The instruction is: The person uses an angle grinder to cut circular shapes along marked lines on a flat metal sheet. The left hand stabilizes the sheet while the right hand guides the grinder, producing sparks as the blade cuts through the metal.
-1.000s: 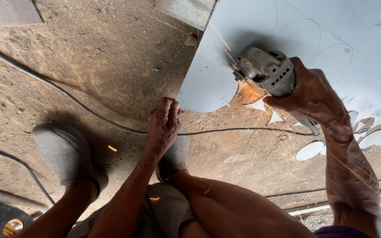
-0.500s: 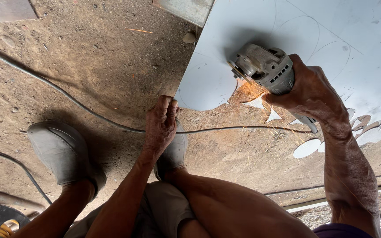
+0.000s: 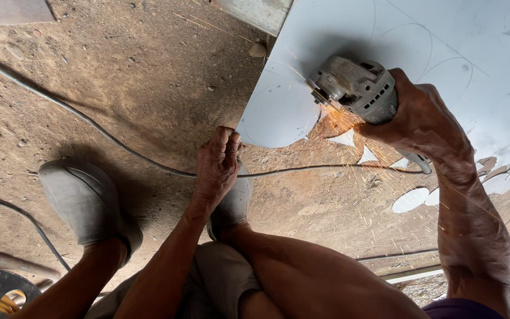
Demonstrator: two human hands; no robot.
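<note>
In the head view, we see the angle grinder (image 3: pixel 358 88) has crept toward the upper left of the frame since 1 second ago, and its sparks now spray down to the lower right. We judge the curved cut through the pale metal sheet (image 3: pixel 444 53) is lengthening. Our right hand (image 3: pixel 423 121) clenches the grinder body at upper right, forearm running straight down the right edge. Our left hand (image 3: pixel 216 165), fingers curled and holding nothing, rests on the grey shoe (image 3: pixel 234 204) at centre, above the black cable (image 3: pixel 119 145).
</note>
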